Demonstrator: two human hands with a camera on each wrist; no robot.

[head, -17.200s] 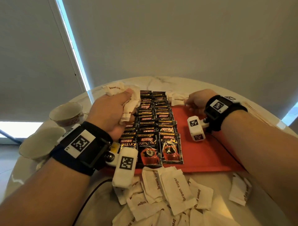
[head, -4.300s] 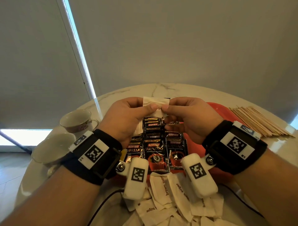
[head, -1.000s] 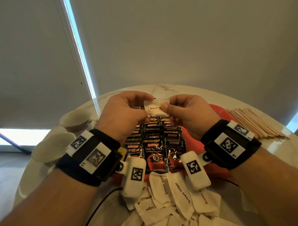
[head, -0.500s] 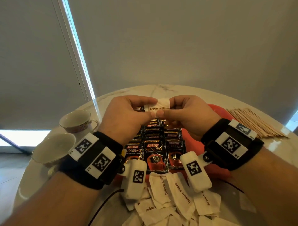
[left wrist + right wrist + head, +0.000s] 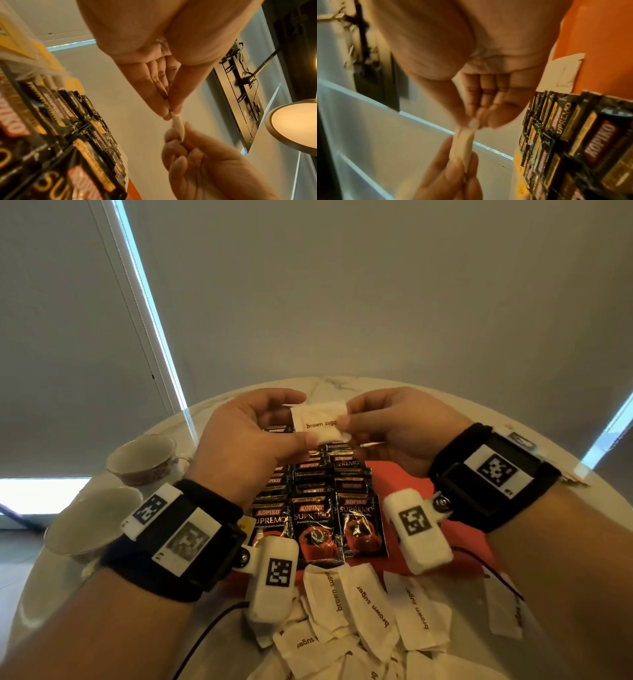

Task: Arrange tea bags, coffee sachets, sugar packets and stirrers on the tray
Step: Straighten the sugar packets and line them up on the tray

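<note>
**Sugar packet held over the tray**

My left hand (image 5: 253, 436) and right hand (image 5: 394, 426) each pinch 1 end of a white sugar packet (image 5: 320, 424) marked "brown sugar", above the coffee sachets (image 5: 320, 518). These lie in overlapping rows on the red tray (image 5: 421, 484), printed "KOPIKO SUPREMO". Loose sugar packets (image 5: 363, 607) litter the table (image 5: 342, 383) nearest me. 2 cups (image 5: 144, 455) stand left.

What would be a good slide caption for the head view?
Both hands, left and right, pinch a sugar packet above coffee sachets on a red tray.
</note>
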